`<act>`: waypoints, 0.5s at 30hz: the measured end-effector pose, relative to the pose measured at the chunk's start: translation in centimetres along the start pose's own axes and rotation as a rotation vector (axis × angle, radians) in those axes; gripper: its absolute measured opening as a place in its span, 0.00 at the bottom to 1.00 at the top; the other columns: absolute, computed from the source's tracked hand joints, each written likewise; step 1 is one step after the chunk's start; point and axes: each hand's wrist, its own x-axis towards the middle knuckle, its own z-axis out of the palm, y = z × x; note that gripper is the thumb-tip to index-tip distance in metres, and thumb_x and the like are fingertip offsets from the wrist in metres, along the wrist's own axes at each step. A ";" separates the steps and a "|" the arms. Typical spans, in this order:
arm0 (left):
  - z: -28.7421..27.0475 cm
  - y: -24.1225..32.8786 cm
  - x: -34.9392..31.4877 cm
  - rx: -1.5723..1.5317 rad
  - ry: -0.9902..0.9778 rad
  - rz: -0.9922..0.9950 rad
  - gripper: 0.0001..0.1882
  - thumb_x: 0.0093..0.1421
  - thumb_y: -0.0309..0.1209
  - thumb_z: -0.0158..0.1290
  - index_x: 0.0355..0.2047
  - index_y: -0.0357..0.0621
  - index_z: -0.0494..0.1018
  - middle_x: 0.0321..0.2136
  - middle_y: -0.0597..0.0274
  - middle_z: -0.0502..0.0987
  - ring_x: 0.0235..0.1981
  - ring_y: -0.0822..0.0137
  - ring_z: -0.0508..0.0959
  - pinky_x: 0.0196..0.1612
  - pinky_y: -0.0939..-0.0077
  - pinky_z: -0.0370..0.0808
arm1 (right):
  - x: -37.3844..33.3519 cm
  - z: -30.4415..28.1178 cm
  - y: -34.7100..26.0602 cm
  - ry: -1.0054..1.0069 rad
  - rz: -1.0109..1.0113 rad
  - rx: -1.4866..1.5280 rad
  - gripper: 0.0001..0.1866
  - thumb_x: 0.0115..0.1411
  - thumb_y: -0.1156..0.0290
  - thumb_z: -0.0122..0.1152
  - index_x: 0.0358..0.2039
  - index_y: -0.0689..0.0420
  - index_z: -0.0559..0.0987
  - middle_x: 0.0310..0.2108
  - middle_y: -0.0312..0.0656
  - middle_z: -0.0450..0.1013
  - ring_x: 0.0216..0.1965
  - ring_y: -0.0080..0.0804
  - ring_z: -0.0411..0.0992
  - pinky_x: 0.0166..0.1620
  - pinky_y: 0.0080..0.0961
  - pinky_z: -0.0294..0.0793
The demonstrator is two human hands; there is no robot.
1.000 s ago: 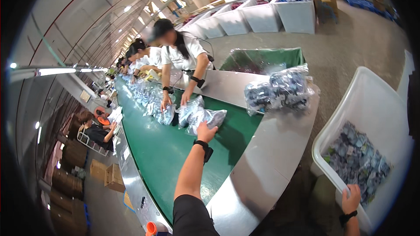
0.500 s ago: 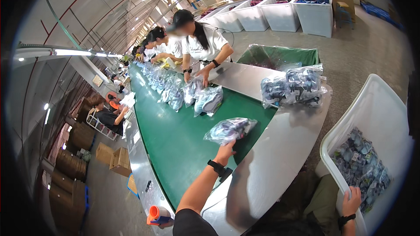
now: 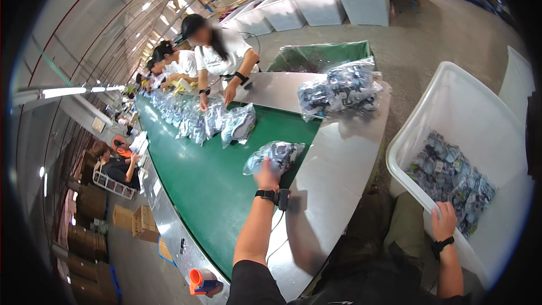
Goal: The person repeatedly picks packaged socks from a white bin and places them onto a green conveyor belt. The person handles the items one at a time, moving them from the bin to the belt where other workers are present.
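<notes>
My left hand [image 3: 267, 176] reaches over the green conveyor belt [image 3: 209, 192] and touches the near side of a clear plastic bag [image 3: 282, 153]. The bag holds grey-blue items with dark and pinkish parts, perhaps shoes. Motion smears these fingers, so their grip is unclear. At the lower right, my right hand [image 3: 444, 221] is closed over the near rim of a large white plastic bin [image 3: 398, 164]. A heap of similar bagged items [image 3: 451, 175] lies inside it.
Several filled bags [image 3: 238, 123] lie farther up the belt, before a co-worker [image 3: 223, 56] in white. More bags [image 3: 344, 90] sit on the metal table end [image 3: 344, 152]. Behind are a green-lined container [image 3: 316, 56] and white bins [image 3: 364, 3]. An orange-and-blue holder [image 3: 204, 281] stands near left.
The view has swung to the right. My left hand has moved farther onto the bag, which lies slightly nearer me. My right hand stays on the bin's rim.
</notes>
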 end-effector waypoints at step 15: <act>-1.1 -1.4 -22.4 -0.117 -0.803 -0.484 0.35 0.68 0.55 0.48 0.69 0.50 0.66 0.65 0.57 0.73 0.63 0.51 0.74 0.63 0.49 0.73 | 2.7 -0.2 -13.7 -0.661 0.232 1.205 0.31 0.69 0.64 0.66 0.68 0.61 0.69 0.56 0.45 0.76 0.58 0.30 0.74 0.59 0.29 0.76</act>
